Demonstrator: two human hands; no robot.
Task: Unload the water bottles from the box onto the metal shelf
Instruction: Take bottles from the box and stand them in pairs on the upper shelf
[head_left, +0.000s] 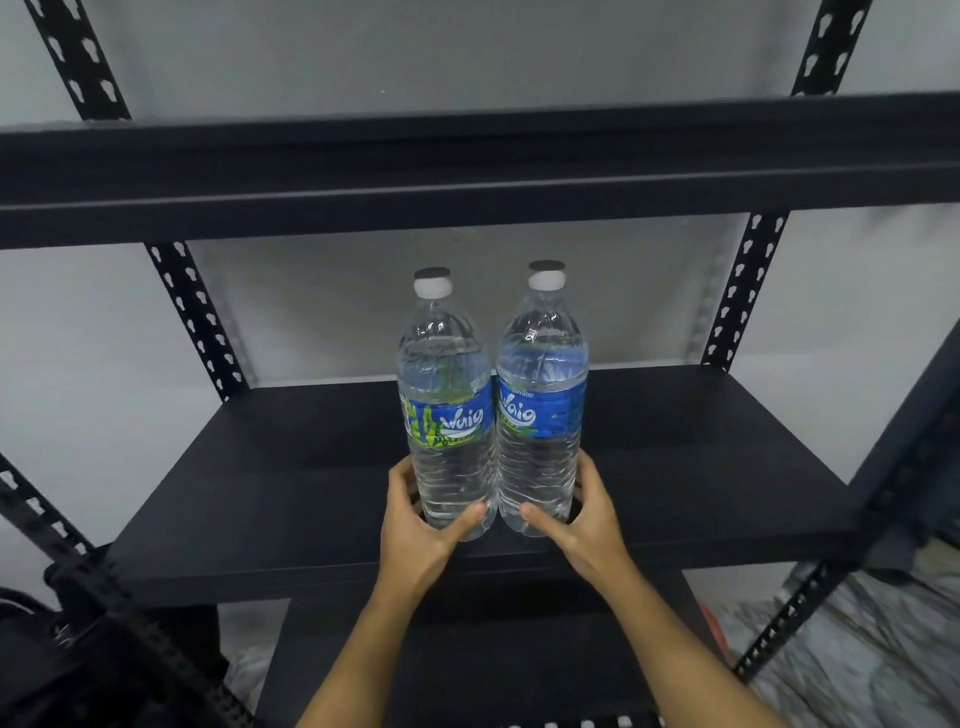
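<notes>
1. Wrapped the left hand (415, 525) round the foot of the left bottle (447, 405), with fingers curled behind at 9 o'clock and thumb laid across the front.
2. Wrapped the right hand (584, 519) likewise round the foot of the right bottle (540, 400), with fingers at 3 o'clock and thumb pointing in toward 9.
3. Held both bottles upright, caps at 12 o'clock, sides touching, blue labels facing the camera.
4. Placed them at the front middle of the shelf (260, 493), at 12 o'clock from the wrists; could not tell whether the bases rested on it yet.
5. Counted only these two bottles on the rack, with the top shelf (467, 171) above them at 12 o'clock.
6. Found no box in view, so could not tell how many bottles remained.
7. Judged the unloading barely begun: letting go of this pair not yet done, and probably more trips to the box left.
</notes>
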